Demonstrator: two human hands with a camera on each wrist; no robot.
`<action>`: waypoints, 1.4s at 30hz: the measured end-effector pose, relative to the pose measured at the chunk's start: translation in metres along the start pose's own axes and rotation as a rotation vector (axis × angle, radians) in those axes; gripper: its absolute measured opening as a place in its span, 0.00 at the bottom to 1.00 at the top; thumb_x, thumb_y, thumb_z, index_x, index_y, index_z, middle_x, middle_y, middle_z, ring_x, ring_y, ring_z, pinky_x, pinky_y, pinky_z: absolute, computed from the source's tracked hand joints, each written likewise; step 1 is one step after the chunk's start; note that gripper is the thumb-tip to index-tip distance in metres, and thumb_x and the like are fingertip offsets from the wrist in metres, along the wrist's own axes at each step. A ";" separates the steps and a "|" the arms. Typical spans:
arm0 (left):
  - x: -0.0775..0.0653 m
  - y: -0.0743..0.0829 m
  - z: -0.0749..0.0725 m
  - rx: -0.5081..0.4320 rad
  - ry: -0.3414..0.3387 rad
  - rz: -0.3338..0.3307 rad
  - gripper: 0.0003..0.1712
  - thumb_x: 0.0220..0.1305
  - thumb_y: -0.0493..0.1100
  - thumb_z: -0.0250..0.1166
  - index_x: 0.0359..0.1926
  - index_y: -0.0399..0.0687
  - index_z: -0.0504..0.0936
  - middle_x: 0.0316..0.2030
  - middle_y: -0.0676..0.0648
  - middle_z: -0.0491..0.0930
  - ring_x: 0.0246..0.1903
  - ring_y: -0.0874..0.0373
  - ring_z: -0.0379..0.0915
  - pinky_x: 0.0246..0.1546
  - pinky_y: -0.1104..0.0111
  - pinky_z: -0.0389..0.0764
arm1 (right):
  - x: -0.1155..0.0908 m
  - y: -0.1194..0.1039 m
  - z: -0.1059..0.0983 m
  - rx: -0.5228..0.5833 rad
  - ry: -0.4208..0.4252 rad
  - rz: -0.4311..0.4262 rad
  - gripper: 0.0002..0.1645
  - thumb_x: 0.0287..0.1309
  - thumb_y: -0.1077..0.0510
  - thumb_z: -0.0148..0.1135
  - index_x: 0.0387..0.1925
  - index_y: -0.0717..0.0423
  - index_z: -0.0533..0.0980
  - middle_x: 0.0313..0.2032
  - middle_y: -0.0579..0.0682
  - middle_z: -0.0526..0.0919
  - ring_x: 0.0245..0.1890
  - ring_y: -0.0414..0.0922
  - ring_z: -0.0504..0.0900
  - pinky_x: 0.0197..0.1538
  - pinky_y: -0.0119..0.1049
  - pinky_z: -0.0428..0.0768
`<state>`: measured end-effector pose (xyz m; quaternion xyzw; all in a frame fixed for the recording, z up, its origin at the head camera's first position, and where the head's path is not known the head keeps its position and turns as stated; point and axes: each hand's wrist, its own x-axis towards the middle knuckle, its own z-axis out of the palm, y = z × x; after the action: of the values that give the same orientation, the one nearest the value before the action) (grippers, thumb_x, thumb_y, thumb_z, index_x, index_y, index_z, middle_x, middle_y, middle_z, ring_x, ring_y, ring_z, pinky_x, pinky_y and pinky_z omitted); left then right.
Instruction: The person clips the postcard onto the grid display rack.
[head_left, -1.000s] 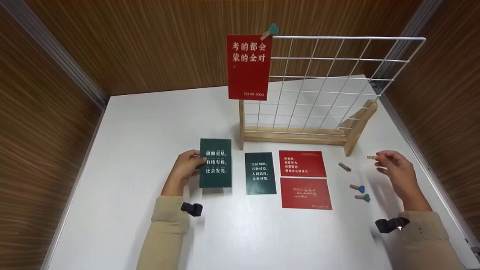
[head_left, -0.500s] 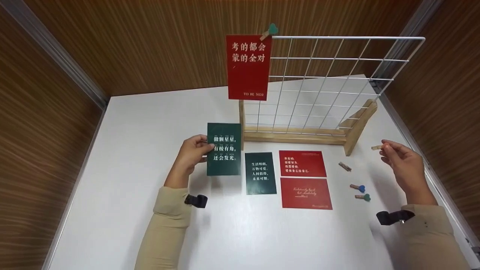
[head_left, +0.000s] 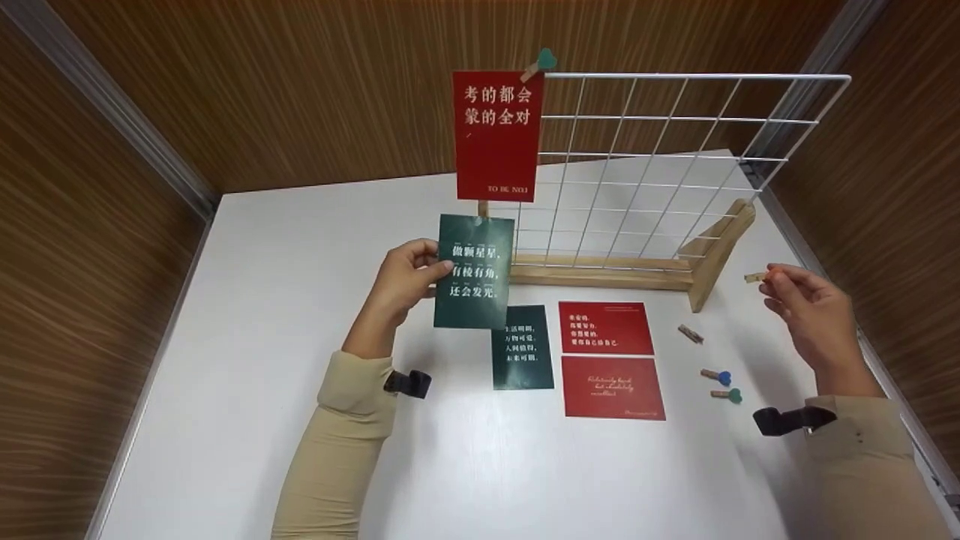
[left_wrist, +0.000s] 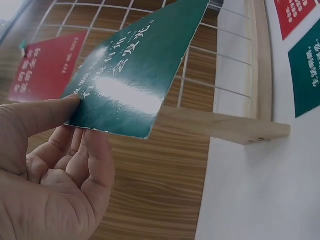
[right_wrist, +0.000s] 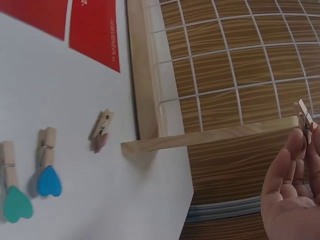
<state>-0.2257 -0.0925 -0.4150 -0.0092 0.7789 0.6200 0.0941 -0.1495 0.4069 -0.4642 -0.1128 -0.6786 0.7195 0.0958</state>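
My left hand (head_left: 409, 277) pinches a dark green card (head_left: 472, 304) with white writing by its left edge, thumb in front. The card is held above the table, before the left leg of the wire grid rack (head_left: 645, 135), and covers part of another green card (head_left: 525, 367) lying below. In the right hand (head_left: 814, 315), thumb and fingers pinch a small wooden clothespin (head_left: 754, 277), off the table to the right of the rack. A red card (head_left: 496, 161) hangs at the grid's upper left corner under a clothespin with a green heart (head_left: 547, 58).
Two red cards (head_left: 606, 328) lie flat in front of the rack's wooden base (head_left: 600, 276). To their right are a clothespin on its side (head_left: 690, 334), one with a blue heart (head_left: 723, 377) and one with a green heart (head_left: 733, 395). Wood-grain panels (head_left: 300, 90) surround the white table.
My left hand has carried the green card up and to the right, partly over the lying green card. The right hand has risen slightly with its clothespin.
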 end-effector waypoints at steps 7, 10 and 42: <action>0.002 0.025 0.012 -0.010 -0.033 0.057 0.08 0.64 0.34 0.62 0.44 0.40 0.79 0.36 0.42 0.78 0.38 0.51 0.75 0.38 0.62 0.82 | 0.005 -0.023 0.010 0.038 -0.015 -0.035 0.20 0.55 0.56 0.66 0.49 0.60 0.79 0.40 0.50 0.81 0.38 0.39 0.82 0.44 0.25 0.78; 0.004 0.035 0.018 -0.014 -0.053 0.090 0.07 0.64 0.34 0.62 0.43 0.40 0.79 0.35 0.42 0.78 0.39 0.52 0.74 0.38 0.62 0.82 | 0.008 -0.034 0.017 0.074 -0.025 -0.086 0.19 0.55 0.59 0.67 0.48 0.64 0.79 0.39 0.51 0.82 0.37 0.40 0.82 0.43 0.26 0.78; 0.024 0.108 0.075 -0.004 -0.108 0.190 0.10 0.63 0.35 0.64 0.45 0.46 0.80 0.37 0.48 0.80 0.38 0.57 0.74 0.36 0.70 0.81 | 0.035 -0.137 0.079 0.131 -0.218 -0.404 0.14 0.54 0.74 0.63 0.42 0.80 0.75 0.32 0.58 0.84 0.30 0.45 0.83 0.35 0.28 0.81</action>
<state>-0.2532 0.0076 -0.3312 0.0980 0.7688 0.6273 0.0769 -0.2082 0.3502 -0.3244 0.1102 -0.6455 0.7362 0.1708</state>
